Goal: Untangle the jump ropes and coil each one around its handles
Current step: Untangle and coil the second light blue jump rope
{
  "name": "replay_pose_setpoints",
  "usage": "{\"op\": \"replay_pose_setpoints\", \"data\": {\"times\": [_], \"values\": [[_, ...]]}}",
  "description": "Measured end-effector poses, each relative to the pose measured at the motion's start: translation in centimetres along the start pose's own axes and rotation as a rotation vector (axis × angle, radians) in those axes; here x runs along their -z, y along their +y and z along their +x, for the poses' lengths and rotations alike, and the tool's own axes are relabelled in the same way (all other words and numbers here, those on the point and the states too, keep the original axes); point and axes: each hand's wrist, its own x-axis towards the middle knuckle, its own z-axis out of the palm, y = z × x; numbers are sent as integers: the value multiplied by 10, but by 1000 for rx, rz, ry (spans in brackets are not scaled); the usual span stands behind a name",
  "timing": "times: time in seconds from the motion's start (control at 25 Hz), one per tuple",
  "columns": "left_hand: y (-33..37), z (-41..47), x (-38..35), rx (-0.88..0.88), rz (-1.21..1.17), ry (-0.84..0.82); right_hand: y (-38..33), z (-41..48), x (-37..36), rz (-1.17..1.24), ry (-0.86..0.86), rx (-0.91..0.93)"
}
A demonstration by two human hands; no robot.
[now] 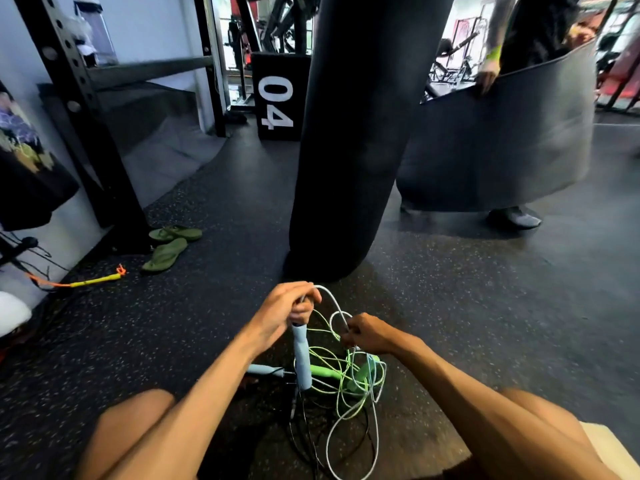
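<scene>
A tangle of jump ropes lies on the floor between my knees. My left hand grips the top of a light blue handle that hangs upright. From it a white rope arcs over to my right hand, which pinches that rope in a loop. A second light blue handle lies flat on the floor to the left. A green handle and its green rope lie knotted with the white one. A thin black rope trails under the pile.
A black punching bag hangs right behind the pile. Another person holds a large dark mat at the right. Green flip-flops and a yellow-orange rope lie at the left by a black rack. A black box marked 04 stands behind.
</scene>
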Motion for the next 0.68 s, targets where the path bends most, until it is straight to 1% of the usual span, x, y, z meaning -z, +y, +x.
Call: {"op": "replay_pose_setpoints", "data": {"times": [0.04, 0.08, 0.12, 0.2, 0.28, 0.32, 0.4, 0.48, 0.52, 0.6, 0.68], "values": [[2, 0, 4, -6, -38, 8, 1, 1, -1, -1, -7, -22], [2, 0, 9, -10, -61, 27, 0, 2, 0, 22, 35, -38], [2, 0, 13, -12, -68, 58, -4, 2, 4, 63, 136, -45], [1, 1, 23, -7, -57, 131, -13, -2, 17, 215, 408, -28], [0, 1, 31, 7, -36, 183, -22, -6, 31, 295, 677, 68], [0, 0, 34, 19, -32, 191, -26, -10, 38, 313, 770, 120], [0, -4, 37, 41, -77, 157, -29, -12, 46, 369, 862, 190], [5, -9, 37, 32, -225, 93, -26, -11, 48, 388, 849, 174], [9, -10, 37, 9, -315, 69, -22, -9, 47, 357, 789, 139], [16, -11, 39, -49, -439, 52, -17, -5, 41, 274, 573, 53], [18, -9, 40, -90, -479, 63, -17, -4, 29, 213, 318, 11]]}}
